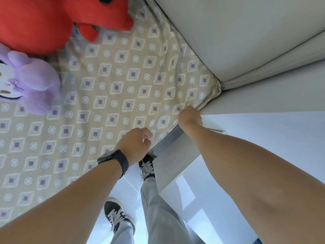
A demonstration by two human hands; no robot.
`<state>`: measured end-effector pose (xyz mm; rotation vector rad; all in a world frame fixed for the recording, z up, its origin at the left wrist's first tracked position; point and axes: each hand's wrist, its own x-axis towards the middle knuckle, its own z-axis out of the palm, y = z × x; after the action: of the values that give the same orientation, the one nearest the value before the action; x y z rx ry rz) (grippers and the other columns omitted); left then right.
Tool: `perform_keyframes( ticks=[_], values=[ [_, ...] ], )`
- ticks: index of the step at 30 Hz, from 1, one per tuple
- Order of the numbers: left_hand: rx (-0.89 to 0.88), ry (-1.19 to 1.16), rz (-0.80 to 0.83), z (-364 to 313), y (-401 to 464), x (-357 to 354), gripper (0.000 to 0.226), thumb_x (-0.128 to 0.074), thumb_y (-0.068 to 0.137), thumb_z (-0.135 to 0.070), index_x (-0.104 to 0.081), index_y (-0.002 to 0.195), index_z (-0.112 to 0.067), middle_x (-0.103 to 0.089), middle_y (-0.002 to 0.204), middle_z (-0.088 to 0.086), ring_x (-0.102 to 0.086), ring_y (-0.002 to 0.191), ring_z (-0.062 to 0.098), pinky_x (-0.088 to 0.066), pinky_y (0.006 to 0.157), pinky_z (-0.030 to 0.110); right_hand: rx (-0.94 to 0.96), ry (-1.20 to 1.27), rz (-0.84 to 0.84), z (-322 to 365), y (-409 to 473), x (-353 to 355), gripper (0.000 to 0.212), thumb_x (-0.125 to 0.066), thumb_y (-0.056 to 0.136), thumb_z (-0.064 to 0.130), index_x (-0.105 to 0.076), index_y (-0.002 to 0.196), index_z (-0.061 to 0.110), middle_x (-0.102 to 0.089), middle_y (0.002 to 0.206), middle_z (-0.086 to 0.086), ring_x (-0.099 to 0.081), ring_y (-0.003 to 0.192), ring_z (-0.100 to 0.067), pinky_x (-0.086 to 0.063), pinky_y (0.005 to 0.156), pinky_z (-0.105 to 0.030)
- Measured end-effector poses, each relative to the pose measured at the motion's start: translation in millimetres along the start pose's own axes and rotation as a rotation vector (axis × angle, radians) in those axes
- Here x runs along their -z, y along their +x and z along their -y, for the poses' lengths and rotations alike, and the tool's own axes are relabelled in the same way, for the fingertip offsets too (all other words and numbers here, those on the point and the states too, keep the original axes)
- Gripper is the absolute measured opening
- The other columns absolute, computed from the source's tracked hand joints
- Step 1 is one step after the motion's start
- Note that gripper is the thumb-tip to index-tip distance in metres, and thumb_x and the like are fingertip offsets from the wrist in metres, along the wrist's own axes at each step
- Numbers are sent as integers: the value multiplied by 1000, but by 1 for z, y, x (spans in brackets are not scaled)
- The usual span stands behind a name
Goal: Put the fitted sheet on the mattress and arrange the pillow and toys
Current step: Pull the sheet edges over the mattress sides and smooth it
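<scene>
A beige fitted sheet with a diamond-and-circle pattern covers the mattress top. Its corner is bunched where the mattress meets the padded headboard. My right hand grips the sheet's edge at the mattress side, close to that corner, fingers curled down over the edge. My left hand, with a black watch on the wrist, hovers at the mattress edge with fingers loosely curled; whether it pinches fabric is unclear. A red plush toy and a purple plush toy lie on the sheet at the far left. No pillow is visible.
A grey padded headboard runs along the right of the mattress. A grey bed frame rail shows under the mattress edge. My feet in black sneakers stand on the pale tiled floor beside the bed.
</scene>
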<state>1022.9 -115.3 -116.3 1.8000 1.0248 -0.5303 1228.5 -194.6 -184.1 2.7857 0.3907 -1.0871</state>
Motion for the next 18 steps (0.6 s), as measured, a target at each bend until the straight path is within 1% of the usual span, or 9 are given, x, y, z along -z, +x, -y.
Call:
perform_keyframes(
  ticks=[2,4,6,7,9,11,13,15,18],
  values=[
    [-1,-20,-1,-8,3,6,29,-45,97,-17,-66,115,-27,-59,112,-11,-57,77,7,-48,79,29,-65,3,27,-13,1,1,33,-41,104,21,-57,131,8,-61,130,-12,-60,117,-31,-40,76,-33],
    [-1,-30,10,-12,1,10,29,-45,96,-18,-66,115,-27,-60,112,-10,-58,71,6,-53,79,32,-123,22,45,-17,-3,5,31,-45,102,18,-59,126,5,-63,126,-11,-62,114,-29,-41,73,-30],
    [-4,-16,24,-12,-3,14,28,-45,96,-18,-65,113,-28,-61,113,-9,-62,76,11,-53,81,33,-131,20,118,-12,-3,15,32,-43,101,11,-59,128,4,-61,128,-10,-59,119,-28,-45,78,-30],
    [-3,-7,31,-11,-6,15,28,-45,96,-19,-65,113,-29,-61,113,-9,-63,81,14,-53,80,33,-123,56,152,-8,-1,18,34,-42,102,9,-58,132,3,-60,131,-12,-57,124,-29,-47,86,-32],
    [-6,13,36,-8,-11,15,28,-45,96,-19,-64,112,-30,-60,114,-10,-64,87,15,-51,73,32,-133,128,196,0,1,25,35,-42,102,5,-56,134,1,-61,124,-14,-54,127,-29,-45,91,-33],
    [-10,25,43,-1,-16,12,28,-45,97,-18,-64,113,-31,-60,114,-12,-59,86,12,-45,64,26,-144,115,81,5,3,29,30,-47,99,5,-61,126,3,-64,118,-11,-59,120,-27,-43,82,-32],
    [-16,38,64,3,-19,7,28,-45,96,-19,-64,113,-32,-61,117,-13,-57,87,10,-45,68,25,-111,147,-107,10,12,36,29,-48,99,13,-58,125,5,-62,126,-12,-61,116,-30,-44,79,-35],
    [-18,72,94,2,-18,7,29,-44,96,-20,-63,114,-33,-60,120,-12,-58,90,11,-49,76,29,6,131,-265,18,25,50,32,-48,99,16,-48,130,6,-55,132,-14,-59,116,-34,-46,82,-38],
    [-29,125,78,-6,-3,14,31,-43,97,-21,-62,119,-31,-59,122,-11,-61,87,15,-53,81,35,101,12,-333,31,49,74,36,-47,100,10,-43,135,3,-51,137,-17,-57,122,-35,-48,91,-42]
  ],
)
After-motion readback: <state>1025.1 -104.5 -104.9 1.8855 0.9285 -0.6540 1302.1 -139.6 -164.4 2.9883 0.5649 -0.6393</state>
